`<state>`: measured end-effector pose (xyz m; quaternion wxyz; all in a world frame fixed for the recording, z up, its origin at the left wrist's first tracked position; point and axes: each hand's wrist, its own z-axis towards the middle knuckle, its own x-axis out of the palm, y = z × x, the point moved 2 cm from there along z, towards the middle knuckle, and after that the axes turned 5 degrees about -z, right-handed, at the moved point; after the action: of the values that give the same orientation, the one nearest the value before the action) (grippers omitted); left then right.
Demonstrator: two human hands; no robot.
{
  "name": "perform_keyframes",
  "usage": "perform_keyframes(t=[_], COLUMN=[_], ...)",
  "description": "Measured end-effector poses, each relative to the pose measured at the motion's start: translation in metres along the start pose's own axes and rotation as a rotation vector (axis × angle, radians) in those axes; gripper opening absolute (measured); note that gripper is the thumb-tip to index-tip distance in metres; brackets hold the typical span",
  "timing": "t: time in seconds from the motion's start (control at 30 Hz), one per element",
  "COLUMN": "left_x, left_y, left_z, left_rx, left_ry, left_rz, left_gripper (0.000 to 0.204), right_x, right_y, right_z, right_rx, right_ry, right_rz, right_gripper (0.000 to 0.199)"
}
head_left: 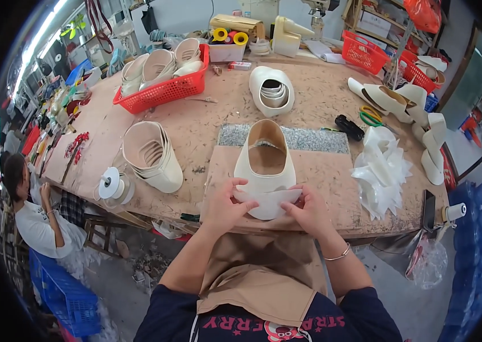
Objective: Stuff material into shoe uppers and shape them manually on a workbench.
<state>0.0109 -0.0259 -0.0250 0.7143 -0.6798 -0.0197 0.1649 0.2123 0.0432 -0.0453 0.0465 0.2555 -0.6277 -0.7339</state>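
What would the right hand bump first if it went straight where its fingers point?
Probably the cream shoe upper, just past the white piece the right hand holds, though depth is unclear.

The worktop (226, 108) is brown and scuffed with dark marks. At its near middle, a flat tan board (332, 185) has a speckled grey slab (315, 140) along its far edge, with a cream shoe upper (243, 166) over both. To the left stand a nested stack of cream uppers (168, 172) and a white spool (111, 182); behind them, a red plastic basket (164, 98) holds more. Farther back stands another nested stack (262, 77). Scissors (371, 116) and a heap of glossy white pieces (380, 174) lie to the right.
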Motion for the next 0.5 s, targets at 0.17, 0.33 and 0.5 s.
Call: perform_keyframes(t=[0.17,0.33,0.5], left_x=[-0.004,-0.004,-0.002], left_y=[0.014,0.010,0.005], left_z=[0.009,0.012,0.008], left_rx=[-0.016,-0.057,0.036], left_ry=[0.003,0.022,-0.041], left_rz=[0.124,0.095,0.356], left_gripper=[0.050,0.050,0.053], right_x=[0.011,0.013,0.016], right_y=[-0.005,-0.007,0.010], right_z=[-0.004,-0.001,-0.004], right_rx=[0.042,0.069,0.037], right_ry=[-0.053,-0.104,-0.128], right_rz=[-0.078,-0.023,-0.326], right_gripper=[0.028,0.029,0.028])
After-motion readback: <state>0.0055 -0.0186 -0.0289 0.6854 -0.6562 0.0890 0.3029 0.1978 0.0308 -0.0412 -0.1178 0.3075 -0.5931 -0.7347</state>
